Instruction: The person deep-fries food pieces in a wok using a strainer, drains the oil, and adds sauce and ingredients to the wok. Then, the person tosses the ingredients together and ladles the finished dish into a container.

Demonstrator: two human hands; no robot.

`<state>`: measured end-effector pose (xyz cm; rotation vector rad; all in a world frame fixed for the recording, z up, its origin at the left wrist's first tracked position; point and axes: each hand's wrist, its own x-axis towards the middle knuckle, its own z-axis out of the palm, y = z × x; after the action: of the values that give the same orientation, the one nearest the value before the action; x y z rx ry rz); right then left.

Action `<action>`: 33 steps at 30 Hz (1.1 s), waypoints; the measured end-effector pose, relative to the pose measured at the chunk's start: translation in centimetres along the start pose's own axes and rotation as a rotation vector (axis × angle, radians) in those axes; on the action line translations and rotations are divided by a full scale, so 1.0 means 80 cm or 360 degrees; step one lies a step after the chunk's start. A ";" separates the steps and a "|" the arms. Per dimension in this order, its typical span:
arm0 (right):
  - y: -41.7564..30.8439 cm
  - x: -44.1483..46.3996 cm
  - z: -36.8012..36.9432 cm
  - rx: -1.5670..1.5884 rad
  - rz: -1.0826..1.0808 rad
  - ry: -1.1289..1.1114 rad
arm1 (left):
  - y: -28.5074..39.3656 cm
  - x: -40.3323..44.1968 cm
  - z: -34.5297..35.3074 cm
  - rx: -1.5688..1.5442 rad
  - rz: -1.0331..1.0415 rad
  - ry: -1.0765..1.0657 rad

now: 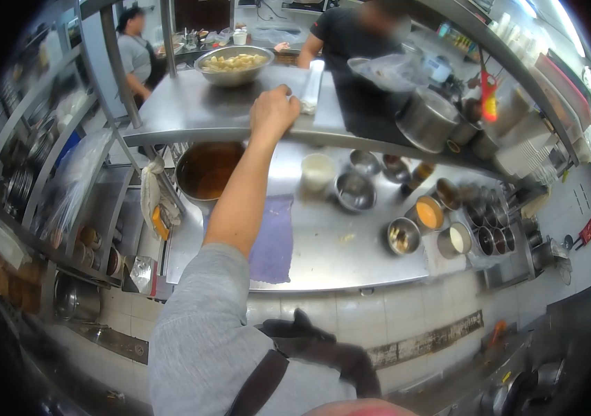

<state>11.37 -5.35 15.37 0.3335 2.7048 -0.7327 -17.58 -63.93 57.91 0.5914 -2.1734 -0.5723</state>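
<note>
My left hand (275,112) reaches up to the steel shelf (205,114) with its fingers curled in. Right beside the fingertips is a long, narrow white thing (313,87) with a crumpled end; whether the fingers grip it is hidden. A steel bowl (234,82) full of pale yellow cut pieces stands on the same shelf, to the left beyond the hand. Below my forearm, a large pot (195,173) of brown liquid and a purple cloth (272,239) are on the steel counter. No right hand shows in the picture.
Steel bowls (356,191), a container of orange sauce (430,213) and several small pots fill the counter's right side. A big steel pot (427,119) sits on the shelf's right. Two people (358,38) stand beyond the shelf. A rack (39,159) is at left.
</note>
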 end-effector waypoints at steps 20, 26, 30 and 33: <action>0.048 -0.003 0.031 -0.0062 0.0080 0.0033 | -0.005 0.007 0.012 0.0107 0.0014 0.0038; 0.022 -0.012 0.014 -0.0247 0.0038 0.0258 | -0.046 0.023 0.032 0.0191 0.0260 -0.0125; 0.035 -0.008 0.024 0.0165 0.0448 0.0389 | -0.161 0.117 0.098 0.0377 0.0814 -0.0237; 0.031 -0.037 0.012 0.0383 0.0668 0.0387 | -0.088 0.097 0.087 0.0770 0.0543 -0.0180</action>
<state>15.07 -4.17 14.52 1.0720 2.6226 -0.9350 -25.93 -72.61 54.31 0.4238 -2.4638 0.1119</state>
